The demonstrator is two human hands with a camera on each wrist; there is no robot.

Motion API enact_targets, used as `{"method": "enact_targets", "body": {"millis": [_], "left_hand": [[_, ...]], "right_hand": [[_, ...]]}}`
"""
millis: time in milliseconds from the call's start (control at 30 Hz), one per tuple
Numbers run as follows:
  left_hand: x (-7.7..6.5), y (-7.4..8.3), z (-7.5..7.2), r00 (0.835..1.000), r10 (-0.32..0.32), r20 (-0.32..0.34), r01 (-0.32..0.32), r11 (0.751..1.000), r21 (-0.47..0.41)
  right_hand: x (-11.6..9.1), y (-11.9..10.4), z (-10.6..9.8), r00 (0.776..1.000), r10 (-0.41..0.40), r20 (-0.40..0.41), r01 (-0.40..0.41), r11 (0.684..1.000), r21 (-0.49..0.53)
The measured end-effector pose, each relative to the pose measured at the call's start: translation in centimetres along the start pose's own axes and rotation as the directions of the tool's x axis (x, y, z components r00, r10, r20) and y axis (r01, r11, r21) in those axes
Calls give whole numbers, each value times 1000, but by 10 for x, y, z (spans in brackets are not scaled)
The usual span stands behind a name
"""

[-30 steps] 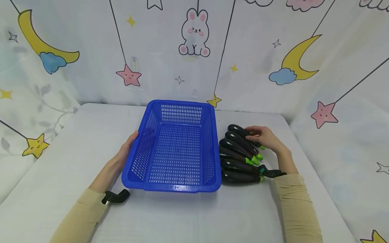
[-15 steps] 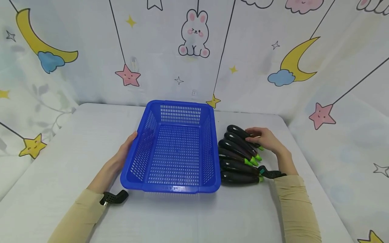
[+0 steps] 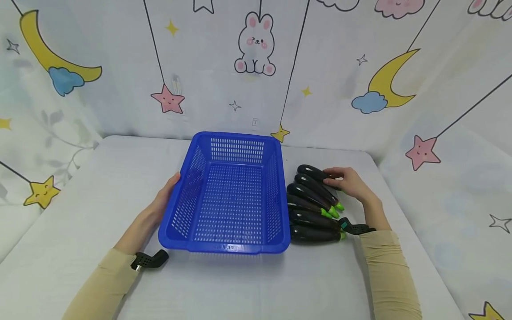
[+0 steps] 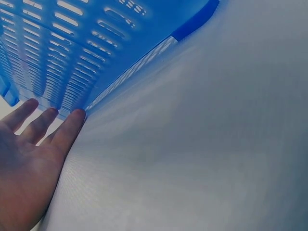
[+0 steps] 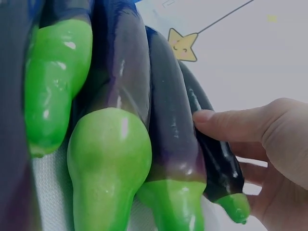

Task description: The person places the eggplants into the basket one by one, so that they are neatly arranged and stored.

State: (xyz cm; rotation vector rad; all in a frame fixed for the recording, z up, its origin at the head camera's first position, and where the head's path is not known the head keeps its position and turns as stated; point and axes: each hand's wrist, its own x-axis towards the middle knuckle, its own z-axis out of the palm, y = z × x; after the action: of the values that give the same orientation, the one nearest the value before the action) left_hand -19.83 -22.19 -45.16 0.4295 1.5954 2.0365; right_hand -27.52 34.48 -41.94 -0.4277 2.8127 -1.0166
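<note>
From where I stand, with the person's side taken as six o'clock, a white cloth backdrop printed with moons, stars and a rabbit (image 3: 340, 26) hangs at twelve. Below it is a table covered in plain white cloth (image 3: 240, 289). At its middle sits a deep rectangular blue plastic basket with slotted walls (image 3: 232, 248), its perforated floor visible. Two tan fabric sleeves enter, the left sleeve (image 3: 104, 284) from seven o'clock and the right sleeve (image 3: 392, 275) from five.

At the basket's three o'clock lies a fanned row of six glossy dark purple eggplants with bright green stem ends (image 3: 307, 204), side by side; the stem ends visible point between three and four o'clock.

The left hand (image 3: 162, 198) is at the basket's nine o'clock. Its three visible fingers are straight, slightly spread, tips against the outer wall; I cannot tell how its thumb lies. The right hand (image 3: 350, 182) is at the row's one o'clock. Thumb and fingers take the farthest eggplant (image 5: 216, 159) between them, toward its stem end; the eggplant lies beside its neighbour in the row.

A small black device is worn at the left wrist (image 3: 153, 259), another at the right wrist (image 3: 358, 227).
</note>
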Motion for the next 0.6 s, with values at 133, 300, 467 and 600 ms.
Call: {"method": "enact_targets", "body": {"millis": [133,300,467,600], "left_hand": [[0,1,0,1000,-1,2,1,1000,1],[-1,0,-1,1000,4,-2,-4,1000,15],[0,0,-2,1000,0,-18,0,999,41],[0,1,-2,999,-9,-31,10,998,57]], "right_hand": [[0,3,-1,1000,-11,-24,11,1000,-1],[-1,3,-1,999,1,-52,-1,1000,-3],[-1,0,0,997,9,-77,-8,1000,13],[-1,-2,0,994,10,-111,-8,1000,14]]}}
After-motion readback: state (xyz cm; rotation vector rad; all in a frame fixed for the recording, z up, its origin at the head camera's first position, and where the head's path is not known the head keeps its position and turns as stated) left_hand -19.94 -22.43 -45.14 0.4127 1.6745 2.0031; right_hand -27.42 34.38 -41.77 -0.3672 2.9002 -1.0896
